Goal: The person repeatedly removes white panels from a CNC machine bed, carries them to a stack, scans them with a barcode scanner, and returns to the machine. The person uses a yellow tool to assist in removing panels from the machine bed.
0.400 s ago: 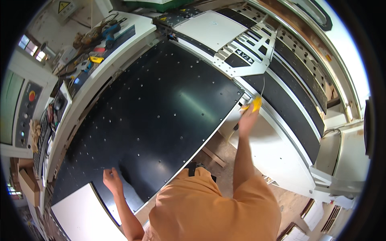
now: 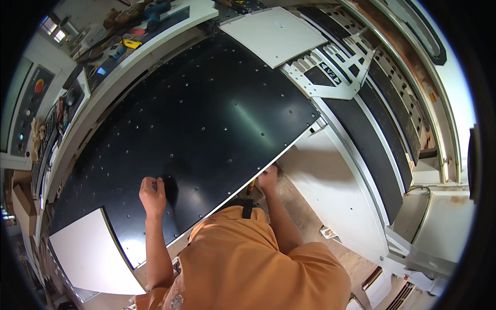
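Note:
My left hand (image 2: pixel 152 195) hovers over the black panel-like table top (image 2: pixel 206 129) dotted with small pale studs, near a white board (image 2: pixel 93 253). Its fingers are curled in, and whatever they may hold is hidden. Down at the table's near edge, by my waist, is my right hand (image 2: pixel 267 180), blurred and closed round a yellow-handled tool (image 2: pixel 251 184). Only a bit of yellow shows beside its fingers, so the tool's exact kind cannot be made out.
A second white board (image 2: pixel 274 33) lies at the far side, by a slotted white metal plate (image 2: pixel 336 77). Tools lie on the ledge (image 2: pixel 170 26) at the far left. A control panel (image 2: pixel 33 98) stands left, and a white side panel (image 2: pixel 336 181) extends right.
My right hand has come from the table's right corner back toward my waist with the yellow-handled tool. My left hand has moved slightly up over the black top. The view has shifted.

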{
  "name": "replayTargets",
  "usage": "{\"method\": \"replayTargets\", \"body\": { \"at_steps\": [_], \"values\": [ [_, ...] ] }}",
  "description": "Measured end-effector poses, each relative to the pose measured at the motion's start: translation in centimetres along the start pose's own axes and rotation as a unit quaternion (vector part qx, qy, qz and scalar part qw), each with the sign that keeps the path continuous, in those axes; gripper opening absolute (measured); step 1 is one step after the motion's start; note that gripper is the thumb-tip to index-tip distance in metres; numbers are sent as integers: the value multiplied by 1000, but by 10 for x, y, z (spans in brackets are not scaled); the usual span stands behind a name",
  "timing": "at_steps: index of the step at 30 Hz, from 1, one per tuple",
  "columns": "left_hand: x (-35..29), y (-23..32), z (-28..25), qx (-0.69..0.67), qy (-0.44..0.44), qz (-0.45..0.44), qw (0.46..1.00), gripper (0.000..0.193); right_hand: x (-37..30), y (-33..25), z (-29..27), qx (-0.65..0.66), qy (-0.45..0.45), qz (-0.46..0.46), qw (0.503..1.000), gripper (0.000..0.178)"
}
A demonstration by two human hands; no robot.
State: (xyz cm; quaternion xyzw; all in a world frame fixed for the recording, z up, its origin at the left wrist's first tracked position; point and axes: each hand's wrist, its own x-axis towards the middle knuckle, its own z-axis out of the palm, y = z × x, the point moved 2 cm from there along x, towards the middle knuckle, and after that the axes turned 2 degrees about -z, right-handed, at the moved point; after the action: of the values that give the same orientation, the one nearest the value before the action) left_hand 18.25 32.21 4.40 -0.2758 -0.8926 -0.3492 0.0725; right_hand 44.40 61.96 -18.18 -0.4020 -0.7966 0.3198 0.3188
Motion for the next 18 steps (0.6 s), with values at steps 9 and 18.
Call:
{"method": "replayTargets", "body": {
  "at_steps": [9, 18],
  "values": [
    [-62, -3, -9, -11, 31, -147, 989, 17, 173, -162, -74, -92, 36, -250, 963, 35],
    [-82, -8, -22, 24, 62, -194, 979, 18, 161, -268, 68, -122, -176, -426, 879, 46]
  ]
}}
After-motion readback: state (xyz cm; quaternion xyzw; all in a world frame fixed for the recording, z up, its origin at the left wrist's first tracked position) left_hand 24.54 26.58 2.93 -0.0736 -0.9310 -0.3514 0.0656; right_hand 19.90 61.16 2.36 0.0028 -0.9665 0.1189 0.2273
